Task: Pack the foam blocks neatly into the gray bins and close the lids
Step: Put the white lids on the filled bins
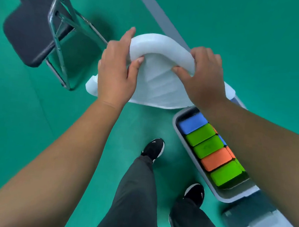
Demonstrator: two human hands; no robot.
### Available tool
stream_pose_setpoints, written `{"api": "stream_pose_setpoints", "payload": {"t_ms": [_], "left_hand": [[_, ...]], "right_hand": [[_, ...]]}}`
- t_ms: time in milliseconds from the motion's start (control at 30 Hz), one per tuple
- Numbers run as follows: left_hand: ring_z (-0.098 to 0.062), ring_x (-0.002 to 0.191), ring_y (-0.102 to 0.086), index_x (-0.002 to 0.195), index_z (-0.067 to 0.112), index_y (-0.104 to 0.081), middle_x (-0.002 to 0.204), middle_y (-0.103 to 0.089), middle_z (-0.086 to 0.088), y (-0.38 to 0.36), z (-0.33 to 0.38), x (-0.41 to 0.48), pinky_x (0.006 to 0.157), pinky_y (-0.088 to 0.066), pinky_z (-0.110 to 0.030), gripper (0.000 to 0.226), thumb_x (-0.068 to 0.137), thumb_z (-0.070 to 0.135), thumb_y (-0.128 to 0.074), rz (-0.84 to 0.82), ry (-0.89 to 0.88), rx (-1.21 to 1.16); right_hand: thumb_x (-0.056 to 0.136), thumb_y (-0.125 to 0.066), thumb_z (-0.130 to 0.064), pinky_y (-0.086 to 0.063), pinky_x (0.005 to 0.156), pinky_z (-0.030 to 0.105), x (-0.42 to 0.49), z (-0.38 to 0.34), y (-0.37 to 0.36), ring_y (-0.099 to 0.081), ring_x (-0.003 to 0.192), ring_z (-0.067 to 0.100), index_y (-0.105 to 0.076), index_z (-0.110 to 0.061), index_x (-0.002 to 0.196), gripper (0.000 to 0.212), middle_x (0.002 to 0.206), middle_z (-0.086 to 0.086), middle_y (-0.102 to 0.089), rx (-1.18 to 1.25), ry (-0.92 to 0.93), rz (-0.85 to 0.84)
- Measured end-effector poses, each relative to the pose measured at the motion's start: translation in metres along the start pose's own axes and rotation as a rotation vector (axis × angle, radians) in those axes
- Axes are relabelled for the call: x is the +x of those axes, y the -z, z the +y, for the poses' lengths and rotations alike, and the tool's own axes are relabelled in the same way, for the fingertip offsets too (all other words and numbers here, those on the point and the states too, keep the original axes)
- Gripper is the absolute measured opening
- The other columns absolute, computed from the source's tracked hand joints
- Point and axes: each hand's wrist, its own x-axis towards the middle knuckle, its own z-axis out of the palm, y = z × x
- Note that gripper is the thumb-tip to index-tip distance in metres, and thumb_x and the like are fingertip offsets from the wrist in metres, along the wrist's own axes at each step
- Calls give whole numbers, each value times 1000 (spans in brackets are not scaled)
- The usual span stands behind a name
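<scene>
Head view showed a green floor point(32, 118) with a folding chair point(30, 25) far left. Both hands, left point(116, 68) and right point(203, 76), clamped a white lid point(162, 45) above it; foam blocks point(211, 148) filled the gray bin point(181, 120) at right.

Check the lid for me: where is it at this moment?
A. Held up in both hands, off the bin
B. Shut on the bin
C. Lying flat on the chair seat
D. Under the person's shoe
A: the left hand and right hand both grip the white lid above the floor, while the bin beside it stands open with the foam blocks showing.
</scene>
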Motion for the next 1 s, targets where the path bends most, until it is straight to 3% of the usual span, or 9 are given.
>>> {"api": "stream_pose_setpoints", "payload": {"t_ms": [267, 367, 433, 500, 633, 700, 800, 900, 1000], "left_hand": [[-22, 102, -54, 161, 32, -32, 119, -56, -1, -25, 121, 58, 86, -48, -42, 60, 106, 48, -47, -24, -130, -62], [-9, 130, -47, 162, 34, -29, 150, -51, 9, -56, 142, 70, 91, -37, -23, 60, 107, 51, -44, -74, -83, -126], [-7, 142, -42, 162, 33, -29, 159, -44, 14, -86, 147, 71, 101, -36, -21, 61, 106, 52, -44, -155, -33, -190], [-13, 139, -49, 160, 33, -35, 156, -50, 13, -123, 147, 61, 107, -41, -28, 60, 104, 53, -45, -251, 14, -220], [-19, 118, -61, 147, 41, -45, 131, -66, 12, -203, 137, 22, 94, -46, -32, 46, 103, 51, -46, -444, 89, -219], [-20, 113, -62, 143, 42, -48, 123, -68, 10, -245, 126, 0, 94, -48, -33, 41, 103, 49, -47, -536, 133, -247], [-21, 107, -64, 138, 41, -52, 113, -69, 10, -303, 109, -27, 93, -50, -33, 37, 102, 48, -47, -647, 207, -294], [-22, 102, -63, 137, 35, -54, 105, -67, 9, -352, 93, -48, 83, -43, -27, 34, 105, 44, -46, -721, 237, -256], [-25, 117, -60, 147, 36, -47, 128, -63, 2, -391, 79, -50, 96, -44, -31, 44, 105, 47, -43, -799, 241, -199]], "right_hand": [[96, -49, -65, -38, 93, 44, 4, 50, 110, -52, 104, 32, -54, -32, 130, 47, 116, -4, -59, -133, -147, 176], [99, -49, -56, -36, 95, 42, 2, 72, 135, -47, 105, 30, -52, -37, 142, 47, 122, -3, -58, -159, -198, 233], [101, -49, -45, -36, 95, 42, -5, 90, 138, -47, 106, 32, -50, -33, 147, 48, 127, 0, -60, -186, -261, 230], [97, -50, -34, -36, 88, 42, -18, 112, 131, -48, 102, 34, -52, -28, 143, 47, 124, 2, -63, -236, -337, 179], [89, -52, -19, -33, 75, 39, -62, 166, 100, -43, 87, 31, -54, -22, 112, 23, 106, 5, -64, -338, -474, 26], [90, -53, -18, -37, 83, 41, -91, 195, 78, -47, 99, 34, -51, -21, 131, 41, 128, 4, -60, -343, -534, -72], [93, -55, -20, -37, 104, 44, -130, 230, 45, -43, 125, 37, -27, -22, 160, 72, 163, 2, -32, -352, -616, -243], [95, -52, -21, -32, 115, 46, -162, 259, 16, -32, 143, 35, -19, -22, 164, 76, 172, 2, -13, -348, -698, -397], [95, -51, -24, -31, 118, 46, -186, 286, -9, -28, 147, 34, -17, -23, 164, 77, 173, 3, -7, -344, -747, -513]]}}
